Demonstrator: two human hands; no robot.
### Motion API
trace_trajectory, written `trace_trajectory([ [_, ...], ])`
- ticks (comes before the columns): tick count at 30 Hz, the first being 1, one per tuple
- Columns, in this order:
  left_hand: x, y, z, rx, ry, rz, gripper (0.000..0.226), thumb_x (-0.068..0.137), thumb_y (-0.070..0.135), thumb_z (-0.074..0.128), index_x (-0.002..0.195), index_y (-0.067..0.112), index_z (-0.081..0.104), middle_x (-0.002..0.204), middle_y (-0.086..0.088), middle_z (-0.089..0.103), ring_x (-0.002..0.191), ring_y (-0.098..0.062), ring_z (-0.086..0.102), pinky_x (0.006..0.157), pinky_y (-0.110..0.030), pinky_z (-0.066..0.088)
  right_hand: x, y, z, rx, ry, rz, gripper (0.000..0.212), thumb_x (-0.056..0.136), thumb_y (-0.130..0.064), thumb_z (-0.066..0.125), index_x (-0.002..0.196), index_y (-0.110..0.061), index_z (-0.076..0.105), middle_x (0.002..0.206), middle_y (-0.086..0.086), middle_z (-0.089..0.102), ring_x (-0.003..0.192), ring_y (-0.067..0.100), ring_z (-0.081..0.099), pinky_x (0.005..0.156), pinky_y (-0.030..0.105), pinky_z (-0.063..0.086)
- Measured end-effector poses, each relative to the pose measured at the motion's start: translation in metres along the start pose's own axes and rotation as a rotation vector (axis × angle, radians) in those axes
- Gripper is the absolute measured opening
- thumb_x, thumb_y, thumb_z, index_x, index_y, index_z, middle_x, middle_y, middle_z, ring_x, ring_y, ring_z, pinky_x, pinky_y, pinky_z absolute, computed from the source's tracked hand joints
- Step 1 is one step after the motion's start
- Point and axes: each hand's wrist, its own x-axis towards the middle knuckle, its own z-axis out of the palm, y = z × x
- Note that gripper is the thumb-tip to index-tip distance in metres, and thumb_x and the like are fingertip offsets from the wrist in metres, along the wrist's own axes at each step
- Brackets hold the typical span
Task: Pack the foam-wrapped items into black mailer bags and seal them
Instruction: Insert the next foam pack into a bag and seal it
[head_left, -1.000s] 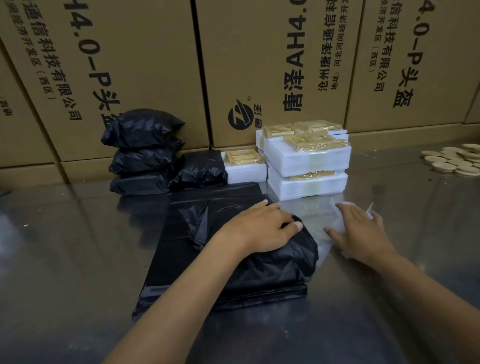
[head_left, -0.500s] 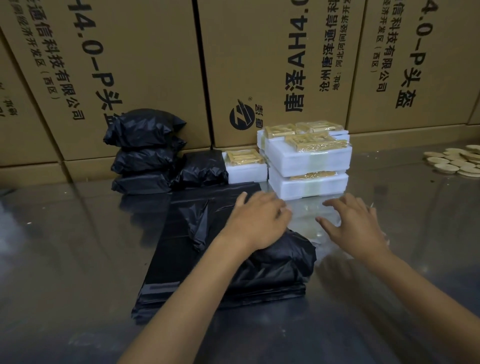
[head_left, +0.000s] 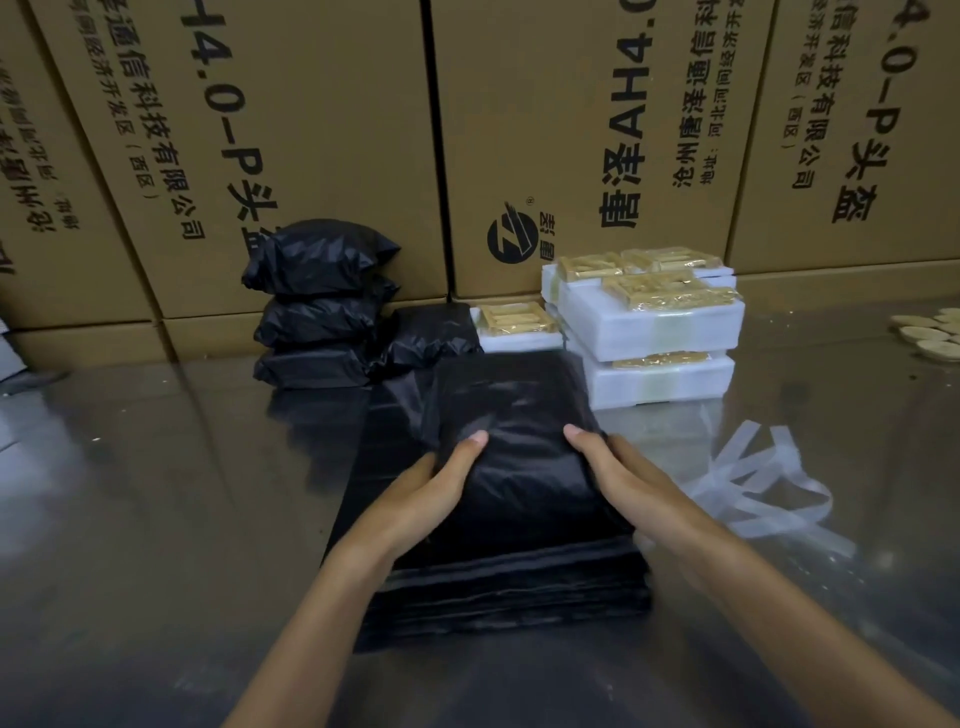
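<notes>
Both hands, left (head_left: 431, 493) and right (head_left: 623, 483), grip the filled black bag (head_left: 519, 457) by its sides, atop the stack of flat bags (head_left: 509, 592). If my grip slips on the slick plastic, it could drop. Beyond my grip, packed bags (head_left: 317, 306) and foam parcels (head_left: 649, 332) crowd the tabletop (head_left: 156, 493); peeled strips (head_left: 753, 478) lie right.

Bare tabletop (head_left: 145, 493) lies open leftward; foam blocks (head_left: 654, 332) and packed bags (head_left: 317, 312) crowd the back.
</notes>
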Motion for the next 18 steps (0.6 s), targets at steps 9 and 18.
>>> trace_trajectory([
  [9, 0.127, 0.077, -0.062, -0.269, 0.234, 0.288, 0.079, 0.074, 0.065, 0.072, 0.140, 0.026, 0.050, 0.123, 0.014, 0.059, 0.094, 0.001, 0.056, 0.072, -0.018, 0.044, 0.135, -0.097, 0.032, 0.375, 0.042, -0.099, 0.080, 0.075, -0.065, 0.069, 0.142, -0.029, 0.043, 0.135, -0.002, 0.055, 0.111, 0.020, 0.062, 0.066, 0.035, 0.063],
  [18, 0.267, 0.046, -0.105, 0.781, 0.770, 0.458, 0.095, 0.083, 0.029, 0.078, 0.155, 0.022, 0.017, 0.161, -0.011, 0.015, 0.148, -0.029, 0.012, 0.118, -0.044, 0.024, 0.302, -0.103, 0.100, 0.541, -0.165, -0.035, 0.057, 0.096, -0.033, 0.064, 0.146, -0.013, 0.046, 0.150, -0.005, 0.046, 0.134, 0.020, 0.046, 0.086, 0.033, 0.051],
])
